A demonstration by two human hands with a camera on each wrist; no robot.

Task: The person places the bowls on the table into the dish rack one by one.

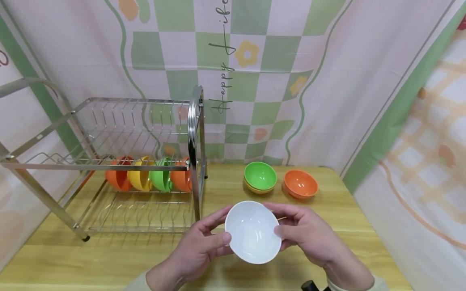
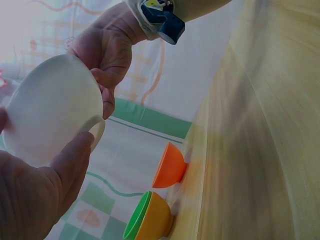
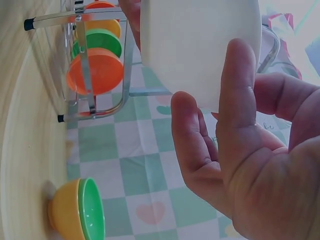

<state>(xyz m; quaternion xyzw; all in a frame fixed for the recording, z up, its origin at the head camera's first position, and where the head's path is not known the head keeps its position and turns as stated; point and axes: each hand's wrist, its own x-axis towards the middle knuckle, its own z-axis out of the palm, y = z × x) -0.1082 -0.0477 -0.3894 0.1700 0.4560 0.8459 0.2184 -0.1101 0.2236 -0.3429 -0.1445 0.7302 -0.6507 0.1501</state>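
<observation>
A white bowl point(image 1: 253, 232) is held up above the front of the table, its inside turned toward the head camera. My left hand point(image 1: 204, 242) grips its left side, thumb at the rim and fingers behind. On the opposite side my right hand point(image 1: 309, 232) pinches the rim with the thumb inside and fingers underneath. The left wrist view shows the bowl's outer side and foot ring. Behind it on the table, a green bowl point(image 1: 260, 176) sits nested in a yellow bowl point(image 1: 259, 190), with an orange bowl point(image 1: 300, 184) to their right.
A two-tier metal dish rack point(image 1: 194, 161) stands at the left. Its lower tier holds a row of bowls on edge, among them a yellow bowl point(image 1: 140, 178) and a green bowl point(image 1: 162, 178). A patterned curtain point(image 1: 255, 85) hangs behind the wooden table point(image 1: 342, 210).
</observation>
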